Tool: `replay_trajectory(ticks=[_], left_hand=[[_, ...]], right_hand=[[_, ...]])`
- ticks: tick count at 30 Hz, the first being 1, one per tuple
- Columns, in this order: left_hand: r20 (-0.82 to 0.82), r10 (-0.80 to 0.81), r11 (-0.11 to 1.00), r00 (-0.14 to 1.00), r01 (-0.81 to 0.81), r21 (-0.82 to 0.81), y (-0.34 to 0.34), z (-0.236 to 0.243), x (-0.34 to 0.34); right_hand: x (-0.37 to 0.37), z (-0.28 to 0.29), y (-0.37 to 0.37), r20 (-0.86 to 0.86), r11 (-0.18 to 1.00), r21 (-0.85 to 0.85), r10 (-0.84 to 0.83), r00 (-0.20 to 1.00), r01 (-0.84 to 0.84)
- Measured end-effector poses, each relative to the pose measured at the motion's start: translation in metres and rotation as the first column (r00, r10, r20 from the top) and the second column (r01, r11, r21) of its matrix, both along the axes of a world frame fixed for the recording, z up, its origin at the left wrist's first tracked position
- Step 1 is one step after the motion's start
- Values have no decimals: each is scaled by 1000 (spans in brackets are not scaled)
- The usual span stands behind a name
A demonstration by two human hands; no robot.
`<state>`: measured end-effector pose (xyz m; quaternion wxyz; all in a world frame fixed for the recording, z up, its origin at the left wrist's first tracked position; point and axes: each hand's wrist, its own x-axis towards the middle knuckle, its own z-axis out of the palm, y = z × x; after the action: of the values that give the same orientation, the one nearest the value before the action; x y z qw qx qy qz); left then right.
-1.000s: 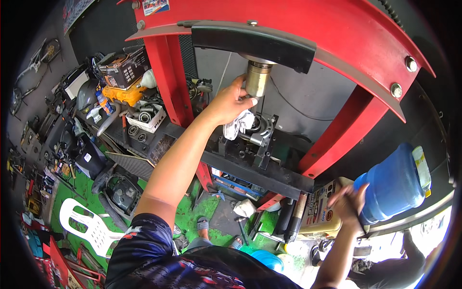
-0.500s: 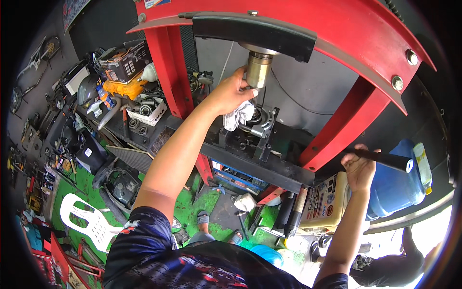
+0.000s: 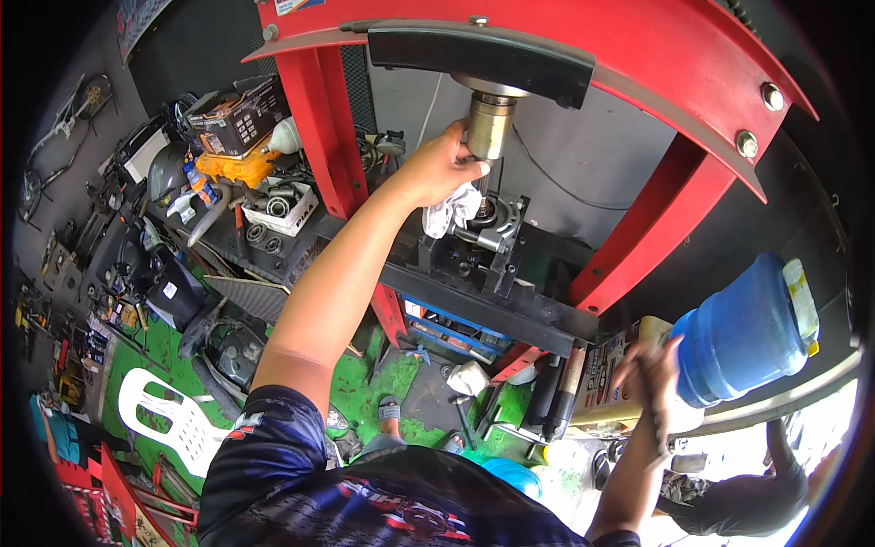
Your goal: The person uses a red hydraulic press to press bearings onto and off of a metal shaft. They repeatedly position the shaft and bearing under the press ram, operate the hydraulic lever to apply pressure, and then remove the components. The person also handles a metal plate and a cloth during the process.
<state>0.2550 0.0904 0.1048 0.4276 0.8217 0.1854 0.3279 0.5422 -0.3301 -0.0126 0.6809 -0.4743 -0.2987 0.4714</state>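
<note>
My left hand [image 3: 447, 171] is closed round the top of a thin ridged metal shaft [image 3: 486, 195], right under the press ram [image 3: 491, 128]. Its thumb lies at the ram's lower rim. A white rag [image 3: 451, 211] hangs below this hand, beside the shaft. The shaft stands upright in a round metal part [image 3: 497, 235] on black blocks on the press bed [image 3: 510, 310]. To the right, my right hand [image 3: 649, 376] is smeared by motion. A dark bar [image 3: 658, 442] runs from it down along the wrist, and the fingers appear closed round it.
The red press frame [image 3: 652, 223] arches over the work. A blue water jug [image 3: 743, 337] stands by my right hand. At left, a workbench holds bearings in a white box [image 3: 281, 211]. Below are a white plastic chair [image 3: 173, 415] and another person [image 3: 738, 492] at lower right.
My right hand has moved down and left, and the bar has swung from pointing right to pointing downward. My left hand and the rag have stayed nearly in place.
</note>
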Motion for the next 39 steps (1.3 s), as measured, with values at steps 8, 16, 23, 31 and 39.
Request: replay_trajectory(ticks=[8,16,23,31,39], left_hand=[[36,-22,1000,999,22,-1,7,-9,-1],[40,-72,997,997,71,25,10,-5,7],[-9,15,998,1000,-15,53,1,4,-14],[24,500,866,866,-499,-25,-20,8,-155],[252,811,581,528,-674,-456,34,-78,-235]], right_hand=[[25,17,32,124,997,-4,-79,989,80],[-28,-162,-52,-108,832,-548,-172,979,86],[20,77,75,-23,962,177,-207,978,208],[12,-48,-27,234,987,-154,-10,972,47],[-23,-120,-47,376,878,-471,122,918,77]])
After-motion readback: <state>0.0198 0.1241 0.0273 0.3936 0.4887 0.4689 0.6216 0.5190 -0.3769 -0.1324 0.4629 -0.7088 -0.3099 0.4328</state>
